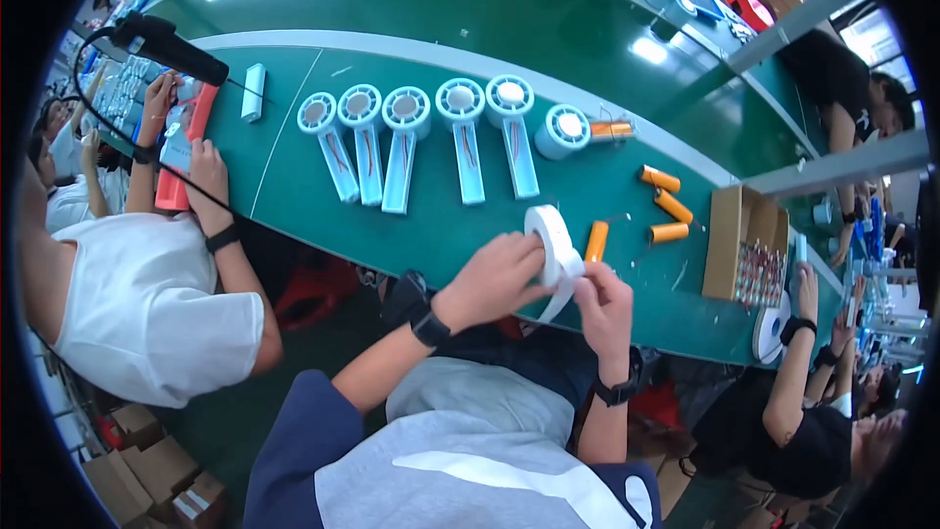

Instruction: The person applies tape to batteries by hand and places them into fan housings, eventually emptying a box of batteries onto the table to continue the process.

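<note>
Left hand (497,276) comes in from near left, back of hand up, wrist slightly bent, fingers curled against the left face of a wide roll of white tape (555,238). Grip closed on the roll; exact fingertip placement hidden. Right hand (605,306) is raised at the roll's near right side, thumb and fingers pinching a loose white strip (559,302) that hangs below. Roll is held tilted above the near edge of the green worktop (441,250), left of a loose orange cylindrical cell (596,241).

Containers: open brown cardboard box (723,245) to the right, packed with small red and silvery pieces (760,274); white disc-shaped reel (771,335) just near of it. Far side: five pale-blue plastic housings (399,174), round slotted heads, open trough handles with thin red wires (370,152) inside. Three more orange cells (673,205) lie between the box and the loose cell.
</note>
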`<state>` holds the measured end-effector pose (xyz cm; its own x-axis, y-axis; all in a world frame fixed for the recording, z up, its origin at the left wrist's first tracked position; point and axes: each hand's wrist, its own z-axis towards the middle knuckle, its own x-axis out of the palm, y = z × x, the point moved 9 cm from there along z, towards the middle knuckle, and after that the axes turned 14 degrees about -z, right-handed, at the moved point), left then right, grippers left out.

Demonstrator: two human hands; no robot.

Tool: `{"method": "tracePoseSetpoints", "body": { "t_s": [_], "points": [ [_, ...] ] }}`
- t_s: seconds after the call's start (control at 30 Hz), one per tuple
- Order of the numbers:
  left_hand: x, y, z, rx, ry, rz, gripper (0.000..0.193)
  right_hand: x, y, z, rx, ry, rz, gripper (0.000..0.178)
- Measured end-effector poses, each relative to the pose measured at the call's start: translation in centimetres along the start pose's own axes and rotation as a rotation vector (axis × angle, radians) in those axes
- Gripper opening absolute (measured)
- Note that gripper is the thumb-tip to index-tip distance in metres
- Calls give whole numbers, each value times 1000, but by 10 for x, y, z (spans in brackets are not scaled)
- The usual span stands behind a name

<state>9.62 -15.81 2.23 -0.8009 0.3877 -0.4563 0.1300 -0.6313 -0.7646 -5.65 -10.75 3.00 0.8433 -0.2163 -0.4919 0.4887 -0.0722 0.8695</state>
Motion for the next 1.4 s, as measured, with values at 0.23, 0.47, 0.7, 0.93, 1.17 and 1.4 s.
{"method": "tracePoseSetpoints", "body": {
  "t_s": [0.23,0.47,0.7,0.93,1.17,1.4],
  "points": [
    [-18,5,-16,-33,-152,175,37,21,-2,-48,-222,409,-73,14],
    [-40,12,-30,-231,-296,-16,43,8,-32,-47,-38,280,39,19],
    [-29,12,-32,-172,-204,-10,41,11,-14,51,-136,-60,-867,37],
    [-31,14,-35,-123,-227,58,34,-12,-31,70,-95,160,-721,36],
    [-34,4,-28,-100,-179,130,33,-8,-42,56,91,182,-709,36],
    [-30,0,-30,-32,-123,127,37,-5,-21,63,-128,207,-617,28]
  ]
}}
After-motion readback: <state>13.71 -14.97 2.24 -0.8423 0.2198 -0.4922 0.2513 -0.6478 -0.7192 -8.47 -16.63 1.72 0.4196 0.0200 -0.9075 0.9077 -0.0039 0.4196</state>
